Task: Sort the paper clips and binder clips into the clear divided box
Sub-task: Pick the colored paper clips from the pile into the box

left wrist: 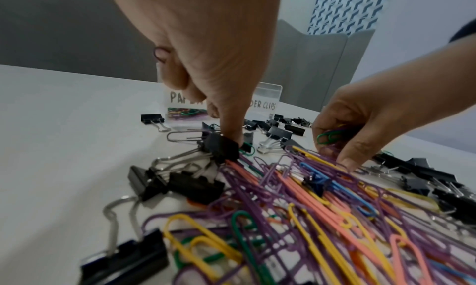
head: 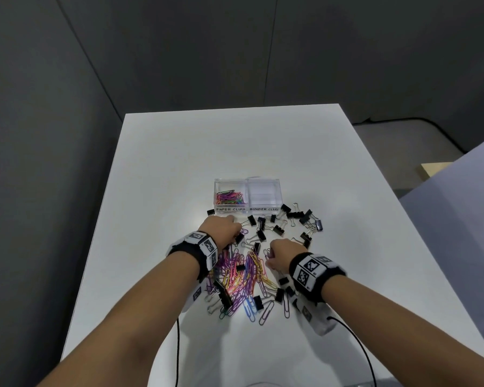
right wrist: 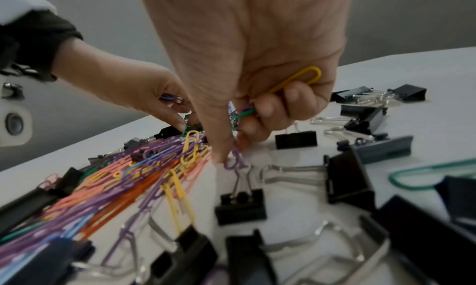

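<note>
The clear divided box (head: pixel 247 180) stands mid-table; its PAPER CLIPS side holds coloured paper clips (head: pixel 229 198), and its BINDER CLIPS side is bare. A heap of coloured paper clips (head: pixel 243 277) lies in front of it, with black binder clips (head: pixel 291 219) scattered around. My left hand (left wrist: pixel 231 140) reaches down beside a black binder clip (left wrist: pixel 221 147), its curled fingers holding a few paper clips. My right hand (right wrist: pixel 231 151) grips a bunch of yellow, green and purple paper clips (right wrist: pixel 296 79) while thumb and finger pinch a purple one on the table.
The white table (head: pixel 179 163) has bare surface to the left, right and behind the box. Black cables (head: pixel 177 353) run from both wrists toward me. More binder clips (right wrist: pixel 240 206) lie close under my right wrist. Grey walls surround the table.
</note>
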Demonstrator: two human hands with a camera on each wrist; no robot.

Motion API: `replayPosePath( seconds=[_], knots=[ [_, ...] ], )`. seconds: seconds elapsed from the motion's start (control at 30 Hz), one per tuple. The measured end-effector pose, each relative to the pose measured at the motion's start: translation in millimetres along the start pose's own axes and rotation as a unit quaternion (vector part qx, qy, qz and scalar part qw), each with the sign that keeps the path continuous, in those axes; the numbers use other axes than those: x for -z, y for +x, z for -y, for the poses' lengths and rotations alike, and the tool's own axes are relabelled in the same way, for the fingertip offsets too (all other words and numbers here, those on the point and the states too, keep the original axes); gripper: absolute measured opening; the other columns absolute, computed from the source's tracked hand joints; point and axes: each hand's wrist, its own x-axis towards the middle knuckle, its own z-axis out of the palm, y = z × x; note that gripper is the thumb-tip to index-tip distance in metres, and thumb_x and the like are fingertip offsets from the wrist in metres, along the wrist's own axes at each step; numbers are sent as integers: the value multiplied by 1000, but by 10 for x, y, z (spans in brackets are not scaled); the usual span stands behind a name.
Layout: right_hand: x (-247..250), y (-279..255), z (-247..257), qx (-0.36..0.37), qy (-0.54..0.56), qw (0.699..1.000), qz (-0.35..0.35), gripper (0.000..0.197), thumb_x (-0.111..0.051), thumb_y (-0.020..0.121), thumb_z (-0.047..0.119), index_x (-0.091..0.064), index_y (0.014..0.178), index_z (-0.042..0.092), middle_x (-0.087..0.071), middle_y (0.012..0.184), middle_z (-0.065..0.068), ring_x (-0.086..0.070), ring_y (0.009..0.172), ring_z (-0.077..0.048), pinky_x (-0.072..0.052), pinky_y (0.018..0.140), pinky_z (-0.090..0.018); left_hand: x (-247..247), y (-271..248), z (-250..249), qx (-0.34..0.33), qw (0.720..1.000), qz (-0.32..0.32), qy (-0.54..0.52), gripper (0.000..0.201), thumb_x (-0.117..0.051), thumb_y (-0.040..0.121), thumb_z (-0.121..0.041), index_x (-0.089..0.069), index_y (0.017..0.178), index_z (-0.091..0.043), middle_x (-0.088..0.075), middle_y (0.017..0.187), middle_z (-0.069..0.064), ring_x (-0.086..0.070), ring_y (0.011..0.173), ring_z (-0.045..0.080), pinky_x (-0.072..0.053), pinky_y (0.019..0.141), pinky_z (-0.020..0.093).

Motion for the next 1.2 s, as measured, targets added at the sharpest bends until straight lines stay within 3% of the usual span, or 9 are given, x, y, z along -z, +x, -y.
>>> replayPosePath(
  seconds=[0.17,0.33,0.5,0.6,0.7,0.87,1.03,1.13,1.2],
  knots=[
    [16,39,25,20,-3,1000,18,10,-49,93,20,-48,89,11,-57,100,-12,-49,83,-21,-41,71,-31,4,-37,31,-15,1000,-7,-1,19,-51,94,-15,-58,111,-10,-50,117,9,-64,87,31,-50,69,34],
    [35,36,37,23,12,1000,-17,3,-40,94,14,-37,93,13,-47,91,-8,-49,81,-23,-37,68,-31,-15,-91,104,-2,998,-39,-44,9,-53,93,-16,-54,102,-18,-61,110,2,-62,91,24,-42,66,30],
    [91,46,10,20,47,998,-47,24,-35,95,11,-41,118,10,-58,90,-13,-50,73,-24,-37,61,-30,-60,-199,246,39,995,-49,-75,41,-43,96,-6,-44,135,-19,-53,131,3,-61,108,26,-50,79,35],
    [132,92,-19,1,55,997,-51,22,-31,96,11,-45,112,5,-57,88,-13,-49,75,-24,-37,65,-30,-72,-285,302,95,987,-32,-128,31,-33,98,-11,-49,125,-13,-60,123,9,-61,103,29,-47,83,36],
    [138,136,-70,-22,64,997,-42,14,-31,96,6,-44,103,6,-59,86,-13,-51,78,-25,-35,57,-28,-123,-370,358,123,984,-34,-122,30,-27,102,-22,-45,120,-6,-67,107,14,-60,87,31,-48,78,38],
    [78,143,-54,-43,41,998,-20,28,-33,97,5,-40,124,-1,-62,117,-20,-60,96,-30,-41,74,-34,-164,-440,328,139,982,-40,-118,43,-25,101,-45,-47,102,-9,-68,99,12,-64,91,32,-41,68,33],
    [-9,124,26,-55,30,997,-39,36,-40,97,31,-45,119,3,-61,115,-14,-60,105,-29,-42,75,-32,-200,-376,328,159,977,-37,-134,36,-26,104,-30,-51,114,-5,-64,112,15,-61,100,33,-47,80,37],
    [-22,118,51,-44,14,998,-41,32,-47,94,29,-49,116,4,-62,114,-14,-61,104,-29,-47,80,-34,-272,-346,367,155,975,-20,-160,27,-33,100,-16,-52,119,-13,-60,122,7,-59,107,27,-48,84,37],
    [-11,118,63,-34,11,999,-24,27,-45,96,24,-51,114,4,-62,113,-13,-60,104,-30,-45,79,-33,-274,-338,344,163,972,-17,-171,27,-36,100,-22,-53,120,-15,-60,123,5,-59,109,25,-47,86,35]
  ],
)
